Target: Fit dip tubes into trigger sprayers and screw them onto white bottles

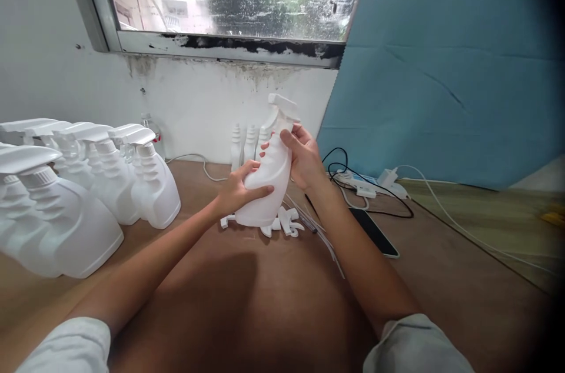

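Note:
A white spray bottle (267, 203) is held up over the table, tilted a little to the right. My left hand (238, 187) is closed around its lower body, thumb across the front. Higher up, my right hand (306, 158) grips the bottle at its neck, just below the white sprayer head (285, 105); some of its fingers are hidden behind the bottle. Loose white sprayer heads (289, 222) lie on the table beneath, with thin clear tubes (324, 237) to their right. Behind my hands stand more white bottles (236, 146), partly covered by the held one.
White spray bottles with sprayer heads (79, 226) stand grouped at the left of the brown table (265, 314). A clear bottle (150, 123) is by the wall. To the right are a phone (373, 232), black cables (397, 215) and a power strip (395, 189), before a blue sheet (424, 79).

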